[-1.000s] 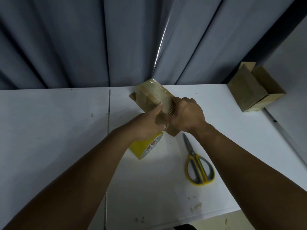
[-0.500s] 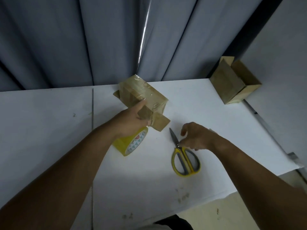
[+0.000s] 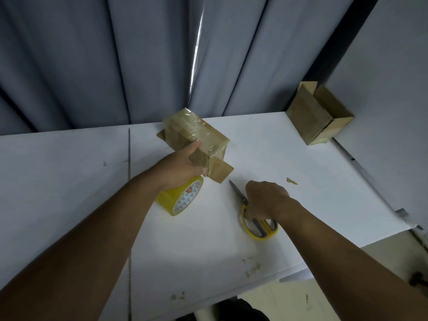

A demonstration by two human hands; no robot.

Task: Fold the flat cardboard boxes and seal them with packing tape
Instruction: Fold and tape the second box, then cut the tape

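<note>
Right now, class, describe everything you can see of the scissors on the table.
The scissors have yellow loop handles with grey inner lining and slim grey metal blades, closed. They lie on the white table, tips pointing away toward the taped cardboard box. The right hand curls over the handles' upper part, hiding it; the loops' lower ends and blades show.

Box and scissors in hand.
My left hand (image 3: pixel 183 166) grips the taped box (image 3: pixel 196 135); my right hand (image 3: pixel 266 199) curls around the yellow scissors (image 3: pixel 257 225) on the surface (image 3: pixel 301 181).
</note>
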